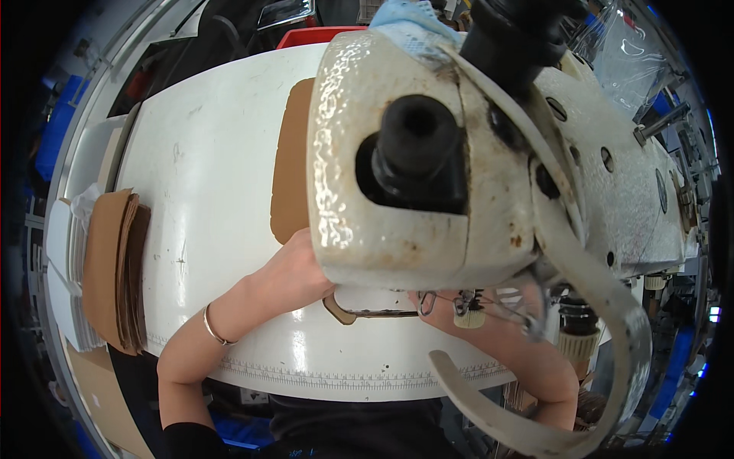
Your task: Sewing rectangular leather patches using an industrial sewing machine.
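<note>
A large cream sewing machine head (pixel 390 245) blocks much of the work from sight. Beneath it lies a flat brown panel (pixel 289 172) with rounded corners, its left part showing on the white tabletop. My left hand (pixel 297 268) rests at the panel's near end, its fingers hidden behind the machine head. Just right of that hand, a small brown edge (pixel 340 310) pokes out near the needle area. My right hand (pixel 451 310) is under the right side of the head, partly covered by metal thread guides (pixel 466 302); its fingers are hidden too. What either hand grips does not show.
A stack of brown panels (pixel 111 268) leans at the table's left edge, beside white sheets (pixel 65 268). A curved pale lever (pixel 612 359) hangs at the right. Along the front edge of the tabletop (pixel 206 153) runs a printed ruler. Behind stands a red bin (pixel 313 35).
</note>
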